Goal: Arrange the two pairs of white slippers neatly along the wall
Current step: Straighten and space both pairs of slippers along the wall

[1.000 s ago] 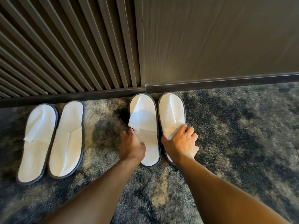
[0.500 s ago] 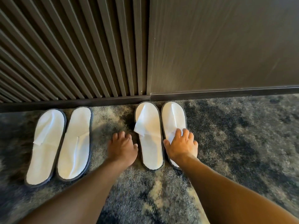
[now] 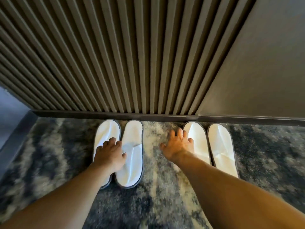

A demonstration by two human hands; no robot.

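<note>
Two pairs of white slippers with grey edging lie on the carpet, toes at the dark baseboard (image 3: 115, 115). The left pair (image 3: 132, 156) lies side by side. My left hand (image 3: 109, 156) rests flat across both of its slippers, fingers spread, mostly on the outer one (image 3: 107, 131). The right pair (image 3: 219, 146) lies parallel under the seam between slatted and plain wall. My right hand (image 3: 177, 144) hovers over the carpet gap with fingers apart, its fingertips at the left edge of the nearer slipper (image 3: 197, 139). My right forearm covers that slipper's heel.
A slatted dark wall (image 3: 115, 55) and a plain panel (image 3: 264, 63) rise behind the slippers. Mottled grey-blue carpet (image 3: 165, 195) covers the floor. At far left another wall face (image 3: 11, 116) meets the carpet at a corner.
The view has swung left. My left hand has moved from beside the right pair onto the left pair. My right hand has come off the rightmost slipper and shifted left into the gap.
</note>
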